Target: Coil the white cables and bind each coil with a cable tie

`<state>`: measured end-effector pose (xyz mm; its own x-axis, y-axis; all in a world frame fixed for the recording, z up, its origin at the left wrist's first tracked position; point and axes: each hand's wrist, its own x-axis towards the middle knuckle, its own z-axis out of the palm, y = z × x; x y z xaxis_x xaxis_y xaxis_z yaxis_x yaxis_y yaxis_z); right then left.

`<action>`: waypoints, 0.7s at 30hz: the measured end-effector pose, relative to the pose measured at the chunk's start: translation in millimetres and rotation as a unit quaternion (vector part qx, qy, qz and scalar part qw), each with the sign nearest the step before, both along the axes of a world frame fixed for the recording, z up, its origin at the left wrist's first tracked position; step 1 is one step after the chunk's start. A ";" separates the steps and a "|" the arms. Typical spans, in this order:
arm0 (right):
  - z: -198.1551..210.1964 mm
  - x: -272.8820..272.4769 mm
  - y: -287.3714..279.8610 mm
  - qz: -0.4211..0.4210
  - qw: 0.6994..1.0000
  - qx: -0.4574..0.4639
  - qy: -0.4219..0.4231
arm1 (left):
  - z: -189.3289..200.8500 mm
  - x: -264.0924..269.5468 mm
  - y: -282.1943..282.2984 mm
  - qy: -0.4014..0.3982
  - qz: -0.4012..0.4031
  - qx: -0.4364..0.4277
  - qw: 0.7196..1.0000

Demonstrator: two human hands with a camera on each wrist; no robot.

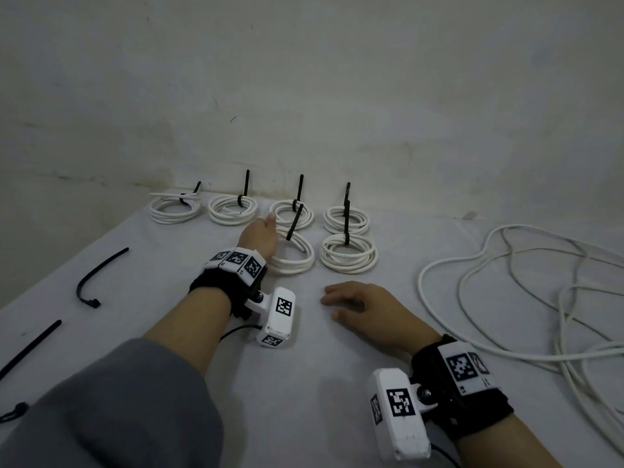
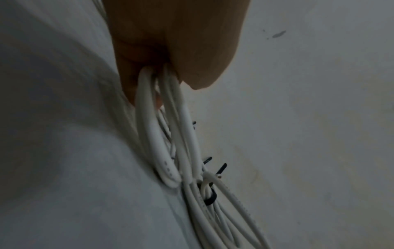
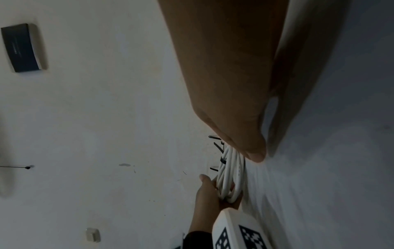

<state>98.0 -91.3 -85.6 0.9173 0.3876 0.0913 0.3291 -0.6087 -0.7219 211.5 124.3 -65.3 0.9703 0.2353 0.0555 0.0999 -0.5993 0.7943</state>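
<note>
Closest to the head camera are the two wrists with their black straps and white tagged camera boxes. Right hand (image 1: 363, 307) lies palm-down on the white-cloth-covered desk (image 1: 304, 383), fingers relaxed and loosely spread, holding nothing. Left hand (image 1: 260, 236) reaches forward and grips the near-left white coiled cable bound with a black cable tie (image 1: 293, 255). Just right of that coil sits another bound white coil (image 1: 347, 253), and beyond the left hand, along the wall, is a row of four more tied white coils (image 1: 233, 209), their black tie tails sticking up. Well off to the right of the right hand lies a loose, uncoiled white cable (image 1: 506, 298) sprawled in big loops. Left of the left forearm are a curved loose black cable tie (image 1: 98, 276) and a straight black cable tie (image 1: 30, 347) nearer the desk edge.

Left wrist view: thumb and fingers (image 2: 132, 80) are closed round several white strands of the coil (image 2: 149, 143), with a black tie loop (image 2: 211, 196) visible farther along on the coils beyond it.

Right wrist view: the right hand's fingers (image 3: 234, 101) stretch out flat against the cloth, touching no cable. Beyond the fingertips, the left hand (image 3: 211, 193) clutches the coil (image 3: 230, 176) standing on edge. On the wall, there's a dark rectangular panel (image 3: 22, 48).
</note>
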 end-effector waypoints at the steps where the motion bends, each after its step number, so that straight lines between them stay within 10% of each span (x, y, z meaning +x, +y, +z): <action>1: 0.0 0.1 0.0 0.000 1.000 0.004 0.002 | 2.2 1.5 -0.8 0.012 -0.024 0.014 1.000; 8: -0.4 1.7 -0.3 0.000 1.000 0.018 0.004 | 1.5 -10.4 3.4 0.136 -0.149 0.267 0.942; 21: 8.2 -3.2 3.4 -0.014 1.000 -0.005 -0.001 | 26.0 -20.5 3.0 -0.010 -0.141 0.242 0.960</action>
